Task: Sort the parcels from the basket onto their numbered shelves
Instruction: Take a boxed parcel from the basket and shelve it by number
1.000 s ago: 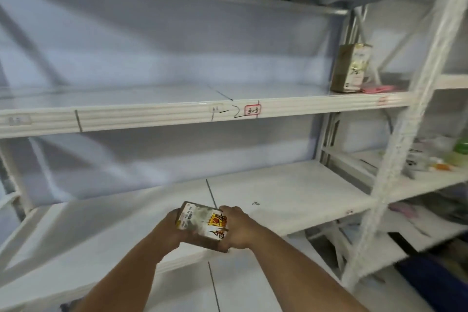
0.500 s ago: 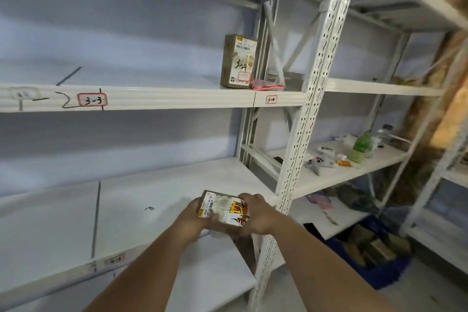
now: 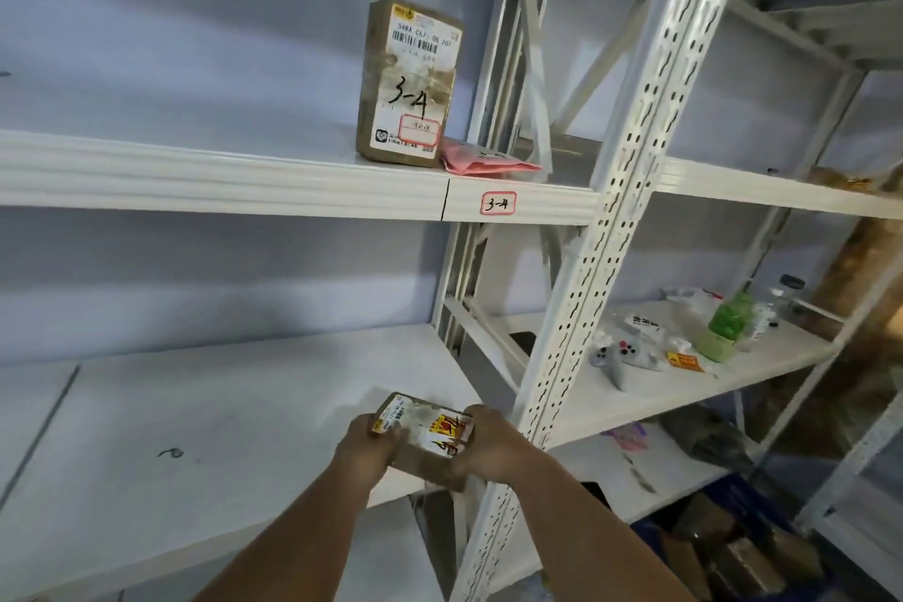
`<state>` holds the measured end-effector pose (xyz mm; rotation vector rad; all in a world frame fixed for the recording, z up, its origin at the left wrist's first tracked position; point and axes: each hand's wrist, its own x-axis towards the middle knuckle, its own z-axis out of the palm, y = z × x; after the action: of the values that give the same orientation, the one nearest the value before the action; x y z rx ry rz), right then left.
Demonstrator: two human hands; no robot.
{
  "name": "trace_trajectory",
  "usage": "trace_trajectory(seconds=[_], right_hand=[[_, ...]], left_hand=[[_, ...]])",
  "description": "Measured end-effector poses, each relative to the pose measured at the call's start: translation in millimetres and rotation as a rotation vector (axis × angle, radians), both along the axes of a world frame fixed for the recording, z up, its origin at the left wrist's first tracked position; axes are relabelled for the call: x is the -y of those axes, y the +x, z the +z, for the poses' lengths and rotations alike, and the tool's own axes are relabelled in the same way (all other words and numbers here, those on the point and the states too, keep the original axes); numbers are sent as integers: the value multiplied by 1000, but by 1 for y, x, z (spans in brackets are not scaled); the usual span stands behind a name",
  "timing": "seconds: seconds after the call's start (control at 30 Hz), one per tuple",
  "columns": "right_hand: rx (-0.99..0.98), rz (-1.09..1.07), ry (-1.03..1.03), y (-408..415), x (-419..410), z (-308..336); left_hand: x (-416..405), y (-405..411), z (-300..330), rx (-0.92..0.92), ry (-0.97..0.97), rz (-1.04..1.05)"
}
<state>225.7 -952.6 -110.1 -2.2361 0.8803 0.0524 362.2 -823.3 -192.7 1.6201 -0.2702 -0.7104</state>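
Observation:
I hold a small brown cardboard parcel point(image 3: 425, 430) with a white label and red-and-black writing in both hands, low in the head view. My left hand point(image 3: 369, 447) grips its left end, my right hand point(image 3: 491, 442) its right end. It hangs over the front edge of the lower white shelf point(image 3: 220, 430). Above, a taller brown parcel marked 3-4 point(image 3: 408, 83) stands upright on the upper shelf point(image 3: 220, 181), next to a flat pink bag point(image 3: 481, 159). A red-framed tag reading 3-4 point(image 3: 497, 203) is stuck on that shelf's front edge.
A perforated white upright post point(image 3: 601, 220) rises just right of my hands. The neighbouring rack's shelf point(image 3: 635, 386) carries a green bottle point(image 3: 725, 325), a grey game controller point(image 3: 623, 357) and small packets. A blue basket with brown parcels point(image 3: 733, 547) sits on the floor at lower right.
My view has swung to the right and closer to the rack: the 3-3 tag has left the frame, and the 3-4 parcel and tag now sit near the centre. Both hands keep their grip.

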Motion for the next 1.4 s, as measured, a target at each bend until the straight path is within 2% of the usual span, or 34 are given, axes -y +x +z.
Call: trace_trajectory(seconds=[0.17, 0.27, 0.43, 0.6, 0.87, 1.1, 1.4], right_hand=[[1, -16, 48, 40, 35, -15], [-47, -8, 45, 58, 51, -34], [-41, 57, 88, 68, 74, -49], [40, 12, 67, 66, 102, -71], [68, -87, -64, 54, 124, -82], [141, -44, -71, 44, 124, -92], [29, 64, 10, 36, 125, -92]], left_hand=[[51, 4, 17, -273, -75, 159], [72, -6, 17, -333, -21, 54], [96, -4, 5, -188, 79, 98], [105, -7, 0, 119, 359, 142], [132, -29, 6, 393, 470, 233], [141, -40, -13, 394, 607, 277], [145, -41, -11, 291, 535, 365]])
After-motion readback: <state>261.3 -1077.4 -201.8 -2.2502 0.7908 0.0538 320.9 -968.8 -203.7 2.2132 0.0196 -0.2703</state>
